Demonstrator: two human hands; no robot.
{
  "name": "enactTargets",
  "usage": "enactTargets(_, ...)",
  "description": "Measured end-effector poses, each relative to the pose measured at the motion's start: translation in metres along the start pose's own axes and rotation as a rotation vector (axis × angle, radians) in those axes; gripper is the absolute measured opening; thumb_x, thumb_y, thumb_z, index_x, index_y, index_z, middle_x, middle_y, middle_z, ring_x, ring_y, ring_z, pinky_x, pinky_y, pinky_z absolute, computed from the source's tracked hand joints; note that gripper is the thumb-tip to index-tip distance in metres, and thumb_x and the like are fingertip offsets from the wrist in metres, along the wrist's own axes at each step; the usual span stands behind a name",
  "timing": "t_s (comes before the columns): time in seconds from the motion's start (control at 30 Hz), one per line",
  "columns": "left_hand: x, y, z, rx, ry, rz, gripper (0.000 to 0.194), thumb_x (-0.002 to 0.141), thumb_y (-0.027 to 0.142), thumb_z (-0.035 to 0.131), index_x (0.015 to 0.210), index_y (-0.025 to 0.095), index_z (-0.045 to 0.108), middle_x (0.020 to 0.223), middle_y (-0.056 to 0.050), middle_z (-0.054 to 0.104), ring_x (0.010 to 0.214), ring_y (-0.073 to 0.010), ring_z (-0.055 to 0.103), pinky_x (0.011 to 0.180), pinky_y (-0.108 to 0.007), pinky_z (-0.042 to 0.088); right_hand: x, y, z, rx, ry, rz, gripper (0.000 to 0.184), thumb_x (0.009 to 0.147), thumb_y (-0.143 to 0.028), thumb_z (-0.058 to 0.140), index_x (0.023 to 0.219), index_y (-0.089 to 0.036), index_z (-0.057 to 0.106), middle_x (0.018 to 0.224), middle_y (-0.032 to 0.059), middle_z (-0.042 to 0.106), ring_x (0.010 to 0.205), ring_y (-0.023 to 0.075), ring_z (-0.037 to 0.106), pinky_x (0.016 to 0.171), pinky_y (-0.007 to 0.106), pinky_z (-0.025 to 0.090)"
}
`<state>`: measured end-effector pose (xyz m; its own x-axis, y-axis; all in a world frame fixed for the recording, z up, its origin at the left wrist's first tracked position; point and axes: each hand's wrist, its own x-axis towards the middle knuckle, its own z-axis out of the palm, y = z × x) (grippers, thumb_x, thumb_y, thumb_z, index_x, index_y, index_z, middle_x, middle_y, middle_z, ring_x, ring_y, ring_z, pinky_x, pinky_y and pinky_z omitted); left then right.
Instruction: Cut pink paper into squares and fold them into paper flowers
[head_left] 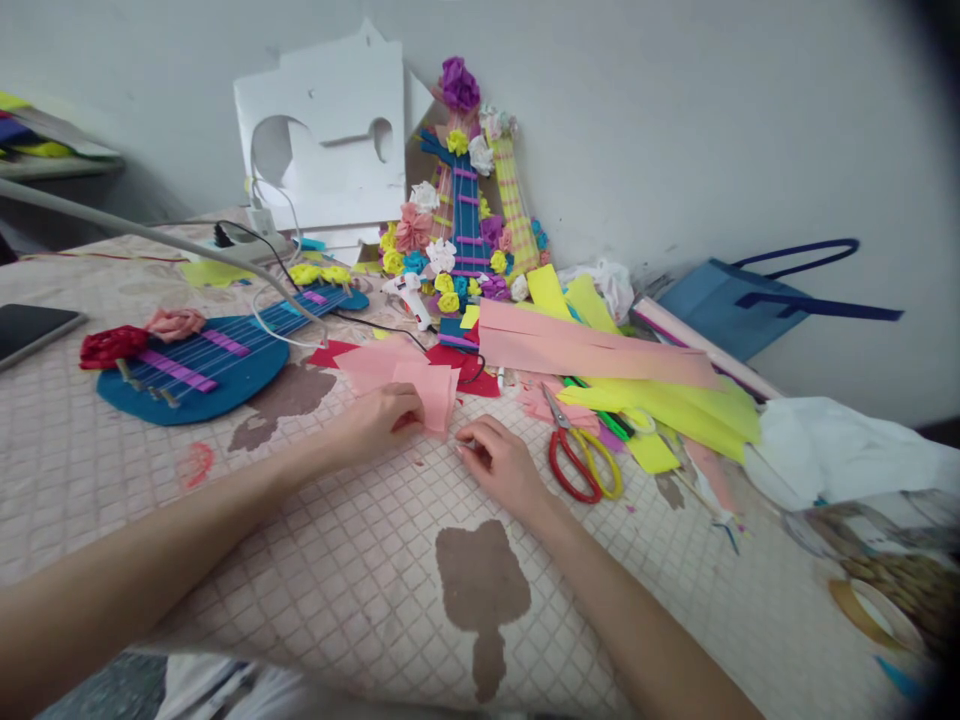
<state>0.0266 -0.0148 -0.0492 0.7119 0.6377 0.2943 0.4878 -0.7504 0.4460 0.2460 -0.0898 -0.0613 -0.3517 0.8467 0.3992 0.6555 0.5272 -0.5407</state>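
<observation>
My left hand (388, 420) is curled at the lower left edge of a folded stack of pink crepe paper (435, 395), with its fingertips closed on the edge. Just right of that stack is my right hand (501, 462), fingers bent in toward the thumb; whatever they hold, if anything, is too small to make out. Behind the stack lie a flat pink sheet (371, 365) and pieces of red paper (484, 381). Scissors with one red and one yellow handle (579, 455) rest to the right of my right hand.
A blue paper guitar (247, 370) with paper roses lies at left. Behind stand a flower-covered guitar model (466, 215), a white glue gun (409, 297) and cut white board (330, 100). Pink strips (585, 345), yellow paper (667, 410), a tape roll (874, 615) and a blue bag (731, 305) are at right.
</observation>
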Motion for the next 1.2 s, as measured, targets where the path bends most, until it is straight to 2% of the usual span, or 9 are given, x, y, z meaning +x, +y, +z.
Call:
enactTargets(0.1,-0.001,0.009,-0.002,0.027,0.037,0.038,0.009,0.082,0.013,0.050,0.078,0.014,0.058,0.081,-0.005,0.060,0.078,-0.0167,0.055,0.070,-0.026,0.042,0.001,0.000,0.000,0.012,0.061,0.028,0.025,0.082,-0.012,0.053,0.104,-0.023,0.052,0.099,0.0044,0.055,0.069,0.0130,0.053,0.065,0.027,0.047)
enactTargets(0.2,-0.003,0.024,-0.003,0.023,0.039,0.117,0.011,0.085,0.013,0.047,0.083,0.015,0.058,0.085,-0.006,0.060,0.083,-0.0172,0.054,0.073,-0.027,0.042,0.001,-0.002,0.000,-0.002,0.072,0.024,0.038,0.079,-0.010,0.054,0.114,-0.024,0.049,0.112,0.0075,0.049,0.069,0.0127,0.053,0.064,0.028,0.048)
enactTargets(0.3,-0.005,0.034,0.000,0.009,0.002,0.170,0.012,0.086,0.013,0.047,0.085,0.015,0.058,0.090,-0.007,0.060,0.086,-0.0177,0.055,0.077,-0.029,0.043,0.001,-0.003,-0.001,-0.028,0.044,-0.023,0.023,0.082,-0.009,0.050,0.099,-0.023,0.056,0.111,0.0072,0.048,0.076,0.0135,0.054,0.066,0.027,0.048)
enactTargets(0.37,-0.007,0.036,0.002,0.015,-0.027,0.167,0.010,0.083,0.015,0.053,0.091,0.016,0.058,0.098,-0.008,0.060,0.093,-0.0197,0.055,0.082,-0.032,0.043,0.000,-0.003,-0.004,-0.034,0.057,-0.035,0.017,0.083,-0.008,0.048,0.089,-0.022,0.057,0.106,0.0067,0.050,0.080,0.0145,0.055,0.067,0.027,0.047)
enactTargets(0.5,-0.009,0.031,0.004,0.031,-0.054,0.131,0.040,0.072,0.020,0.068,0.110,0.018,0.055,0.114,-0.009,0.055,0.103,-0.0247,0.052,0.089,-0.037,0.041,-0.002,0.003,-0.013,0.013,0.058,-0.036,0.016,0.082,-0.008,0.049,0.085,-0.022,0.057,0.099,0.0063,0.054,0.085,0.0161,0.056,0.069,0.027,0.047)
enactTargets(0.67,-0.008,0.024,0.003,-0.026,-0.079,0.153,0.014,0.080,0.011,0.054,0.092,0.016,0.059,0.101,-0.007,0.058,0.096,-0.0201,0.053,0.087,-0.032,0.041,-0.006,0.010,-0.026,0.092,-0.115,-0.048,0.017,0.083,-0.007,0.048,0.084,-0.022,0.058,0.090,0.0037,0.060,0.083,0.0159,0.057,0.073,0.029,0.046)
enactTargets(0.77,-0.007,0.024,0.001,-0.053,-0.098,0.188,0.011,0.084,0.011,0.050,0.084,0.016,0.060,0.095,-0.006,0.059,0.092,-0.0177,0.054,0.086,-0.029,0.040,-0.005,0.011,-0.031,0.120,-0.168,-0.048,0.016,0.084,-0.008,0.049,0.083,-0.021,0.058,0.089,0.0034,0.060,0.084,0.0159,0.057,0.075,0.030,0.045)
enactTargets(1.0,-0.006,0.019,0.003,-0.189,-0.117,0.218,0.011,0.083,0.011,0.051,0.083,0.015,0.061,0.088,-0.006,0.062,0.086,-0.0157,0.056,0.080,-0.026,0.043,-0.003,0.012,-0.030,0.174,-0.184,0.013,0.010,0.084,-0.012,0.054,0.083,-0.020,0.059,0.087,0.0027,0.060,0.082,0.0151,0.056,0.073,0.028,0.044)
enactTargets(1.2,-0.002,0.015,0.009,-0.269,-0.102,0.106,0.008,0.081,0.018,0.054,0.077,0.013,0.061,0.080,-0.005,0.061,0.072,-0.0130,0.056,0.066,-0.023,0.044,-0.001,0.012,-0.026,0.180,-0.167,0.101,0.007,0.082,-0.014,0.057,0.078,-0.019,0.060,0.082,0.0018,0.058,0.074,0.0142,0.053,0.063,0.025,0.040)
